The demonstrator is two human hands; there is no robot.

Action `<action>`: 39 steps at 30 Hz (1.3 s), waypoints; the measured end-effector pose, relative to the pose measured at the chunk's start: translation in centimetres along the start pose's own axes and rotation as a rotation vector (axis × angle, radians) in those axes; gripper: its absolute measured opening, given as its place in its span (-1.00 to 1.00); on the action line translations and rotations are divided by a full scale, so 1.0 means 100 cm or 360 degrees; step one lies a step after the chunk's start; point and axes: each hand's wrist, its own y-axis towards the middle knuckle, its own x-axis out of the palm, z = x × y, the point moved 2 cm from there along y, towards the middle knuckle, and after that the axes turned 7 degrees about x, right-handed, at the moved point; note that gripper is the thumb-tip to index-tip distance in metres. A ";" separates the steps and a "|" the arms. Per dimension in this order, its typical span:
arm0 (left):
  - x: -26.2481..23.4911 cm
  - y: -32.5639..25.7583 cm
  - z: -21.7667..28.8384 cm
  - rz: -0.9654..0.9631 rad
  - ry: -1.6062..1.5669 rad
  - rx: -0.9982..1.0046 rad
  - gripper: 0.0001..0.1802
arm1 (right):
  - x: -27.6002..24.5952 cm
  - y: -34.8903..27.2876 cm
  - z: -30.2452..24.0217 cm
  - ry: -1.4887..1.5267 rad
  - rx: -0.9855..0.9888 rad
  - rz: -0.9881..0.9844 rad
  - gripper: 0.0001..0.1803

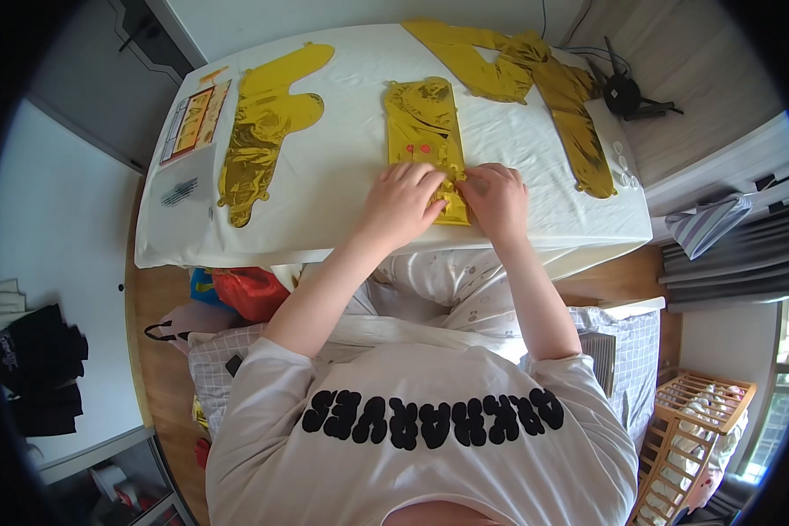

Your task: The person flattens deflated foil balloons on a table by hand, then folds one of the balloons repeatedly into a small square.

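Since both hands meet at its near end, the gold foil piece [422,114] lies mostly straight ahead of the fingers, long axis running away from the body, w/ a short bit showing btwn & just below them. L hand [399,206] is the nearer one, reaching over the foil's L half, thumb apart from index; R hand [498,203] is at the R edge, fingertips bunched. Can't tell if either actually pinches the foil. Two red spots [425,149] sit on it just ahead of the L fingertips. Another foil shape [267,114] lies well to the fingers' L; more gold foil [579,123] ahead & R, all on white cloth [351,131].
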 end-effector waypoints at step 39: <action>0.041 0.006 -0.007 -0.0234 0.0136 0.0130 -0.29 | -0.037 0.004 0.005 -0.0229 -0.0913 -0.0350 -0.68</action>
